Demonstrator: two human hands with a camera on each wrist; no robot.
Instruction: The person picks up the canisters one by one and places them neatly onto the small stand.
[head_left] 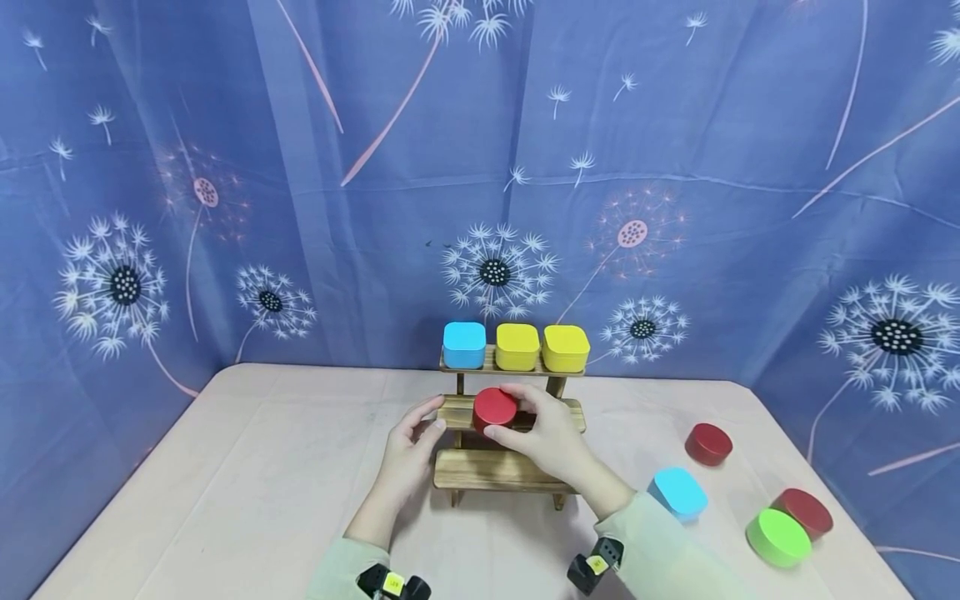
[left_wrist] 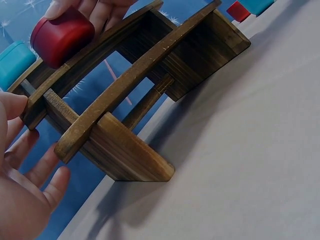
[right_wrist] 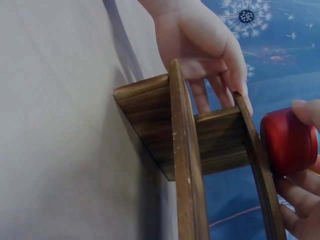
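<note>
A three-tier wooden stand is at the middle of the table. My right hand holds a round red tin between thumb and fingers, at the middle shelf left of centre. In the left wrist view the red tin appears at that shelf's front edge; whether it bears on the wood I cannot tell. My left hand grips the left end of the middle shelf, thumb and fingers about its edge. The top shelf carries a blue square tin and two yellow square tins.
To the right of the stand lie a dark red round tin, a blue square tin and a green round tin against another dark red tin. A blue dandelion-print curtain hangs behind and beside the pale-covered table.
</note>
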